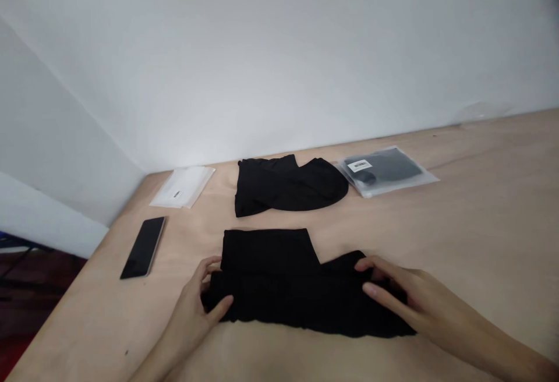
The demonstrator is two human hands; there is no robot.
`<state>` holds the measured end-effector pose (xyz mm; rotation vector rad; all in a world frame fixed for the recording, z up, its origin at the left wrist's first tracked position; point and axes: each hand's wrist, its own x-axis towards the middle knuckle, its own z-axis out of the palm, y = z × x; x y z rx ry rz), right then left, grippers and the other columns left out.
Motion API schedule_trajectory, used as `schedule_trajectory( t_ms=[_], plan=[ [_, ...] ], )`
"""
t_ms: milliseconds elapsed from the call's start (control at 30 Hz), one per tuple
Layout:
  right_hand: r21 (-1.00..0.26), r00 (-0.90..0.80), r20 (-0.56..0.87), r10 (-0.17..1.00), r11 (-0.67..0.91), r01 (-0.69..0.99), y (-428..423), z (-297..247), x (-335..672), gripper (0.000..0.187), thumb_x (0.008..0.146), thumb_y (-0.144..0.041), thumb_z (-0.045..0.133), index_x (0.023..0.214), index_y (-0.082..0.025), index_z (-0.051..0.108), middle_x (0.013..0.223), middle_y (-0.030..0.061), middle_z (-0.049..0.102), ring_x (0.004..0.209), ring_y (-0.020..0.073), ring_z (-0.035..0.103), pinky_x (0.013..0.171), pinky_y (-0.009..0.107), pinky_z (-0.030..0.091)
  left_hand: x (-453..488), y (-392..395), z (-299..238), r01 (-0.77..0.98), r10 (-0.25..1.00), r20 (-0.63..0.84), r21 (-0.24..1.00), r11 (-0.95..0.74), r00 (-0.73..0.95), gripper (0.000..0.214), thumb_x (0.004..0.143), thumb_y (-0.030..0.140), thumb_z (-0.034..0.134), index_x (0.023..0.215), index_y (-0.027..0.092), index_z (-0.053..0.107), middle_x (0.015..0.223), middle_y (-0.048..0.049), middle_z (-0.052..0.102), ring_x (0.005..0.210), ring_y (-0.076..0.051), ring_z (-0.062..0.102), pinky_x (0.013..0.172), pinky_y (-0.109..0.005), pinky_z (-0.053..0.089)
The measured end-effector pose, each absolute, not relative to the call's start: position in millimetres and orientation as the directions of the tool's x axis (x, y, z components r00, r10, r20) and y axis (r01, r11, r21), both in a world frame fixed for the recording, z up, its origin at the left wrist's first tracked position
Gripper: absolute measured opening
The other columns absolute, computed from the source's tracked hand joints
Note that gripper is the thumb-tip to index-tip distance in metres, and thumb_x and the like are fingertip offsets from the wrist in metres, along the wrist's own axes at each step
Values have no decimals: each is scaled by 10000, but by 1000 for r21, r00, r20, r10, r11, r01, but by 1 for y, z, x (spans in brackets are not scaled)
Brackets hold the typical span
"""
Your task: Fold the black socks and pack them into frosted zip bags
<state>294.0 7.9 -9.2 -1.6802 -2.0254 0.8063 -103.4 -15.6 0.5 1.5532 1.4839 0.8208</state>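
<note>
A piece of soft black fabric (279, 294) lies partly folded on the table in front of me, its lower part doubled over in a long band. At its left end is my left hand (198, 300), thumb on top and fingers curled round the edge. My right hand (402, 294) grips the right end, with thumb and forefinger on the cloth and the other fingers mostly hidden. Just behind lies a second black fabric piece (288, 187), flat, with a straight left edge and a rounded right end.
A phone (143, 248) lies at the left, near the table's edge. Behind it are white packets (183, 187) with a small label. At the back right, a clear plastic bag (388, 169) holds dark fabric and bears a barcode label. A pale wall (279, 62) borders the wooden table (480, 207).
</note>
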Motion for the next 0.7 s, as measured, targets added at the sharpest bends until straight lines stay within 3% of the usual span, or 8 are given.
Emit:
schedule_trajectory(
  t_ms=[133,233,300,433,533,600,700],
  plan=[
    [-650,-244,-60,968,148,746,10,-17,299,290,872,-532,559,969,-276,655,811,37,725,656,222,666,596,333,514,-110,-20,-7,555,994,-59,832,-3,93,460,873,298,598,1321,263,503,1247,-101,630,999,-244,707,847,-385,578],
    [-653,-230,-55,972,139,745,15,-24,303,239,882,-492,539,890,-264,607,714,14,674,646,215,657,606,331,519,-108,-18,-8,675,995,11,734,-74,97,361,887,278,571,1247,249,580,1190,-105,661,1040,-273,673,903,-442,562],
    [-648,-250,-45,967,163,744,16,-26,306,229,897,-481,542,890,-260,604,760,23,698,693,223,678,634,338,532,-105,-17,-6,740,992,65,661,-125,110,340,883,241,567,1222,248,603,1104,-92,675,996,-269,662,894,-446,563],
    [-608,-270,12,963,221,762,17,-17,309,277,902,-525,566,939,-264,652,877,56,753,759,263,716,664,383,557,-98,-17,2,793,985,99,583,-175,144,354,919,249,571,1273,249,583,1071,-73,655,738,-196,636,685,-344,580],
    [-569,-233,12,972,199,798,22,-1,301,344,920,-582,535,912,-263,661,825,60,743,673,259,697,591,387,542,-97,-12,11,813,979,132,546,-201,154,363,968,343,560,1321,259,561,1139,-79,637,662,-166,613,621,-317,567],
    [-576,-211,44,976,197,793,29,10,289,352,926,-580,532,954,-254,660,862,73,742,712,261,701,626,395,557,-100,-1,16,844,970,195,489,-223,143,369,981,368,546,1330,249,561,1183,-94,631,731,-191,648,706,-362,585],
    [-623,-275,99,956,275,733,44,20,267,367,915,-528,566,1119,-233,645,1133,120,726,981,294,705,821,431,574,-104,23,21,868,945,268,405,-287,187,407,977,352,556,1361,220,551,1293,-133,626,1039,-286,677,926,-471,551]
  ],
)
